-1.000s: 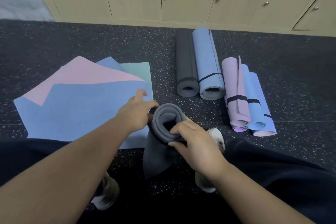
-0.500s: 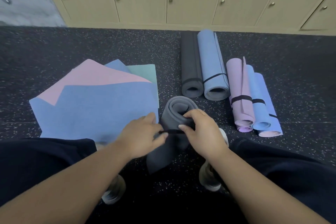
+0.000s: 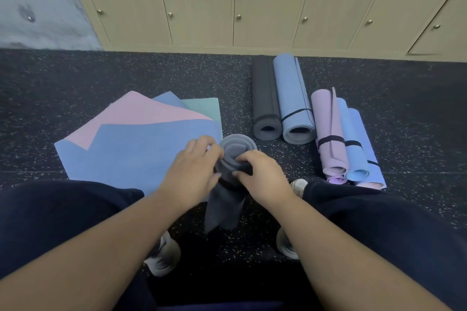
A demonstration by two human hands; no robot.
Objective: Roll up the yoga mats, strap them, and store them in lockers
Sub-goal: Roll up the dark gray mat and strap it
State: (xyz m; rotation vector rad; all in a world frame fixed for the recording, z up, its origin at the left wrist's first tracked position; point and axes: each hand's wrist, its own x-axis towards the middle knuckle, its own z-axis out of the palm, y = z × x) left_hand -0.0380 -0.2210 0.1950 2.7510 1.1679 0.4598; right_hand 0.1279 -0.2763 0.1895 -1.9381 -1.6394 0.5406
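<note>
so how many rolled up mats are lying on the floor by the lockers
5, side by side right of centre: dark grey roll, blue-grey roll, lilac roll, light blue roll, and an outermost blue roll, partly hidden. A sixth grey roll is in the hands.

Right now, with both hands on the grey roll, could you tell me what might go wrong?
1. The grey roll stands on end with a loose flap hanging below the strap; if either hand's grip slackens, it may unwind.
2. The strap sits low on the roll, mostly hidden by the left hand and right hand, so it could slip off.
3. A tipping roll could land on the flat mats beside it.
</note>
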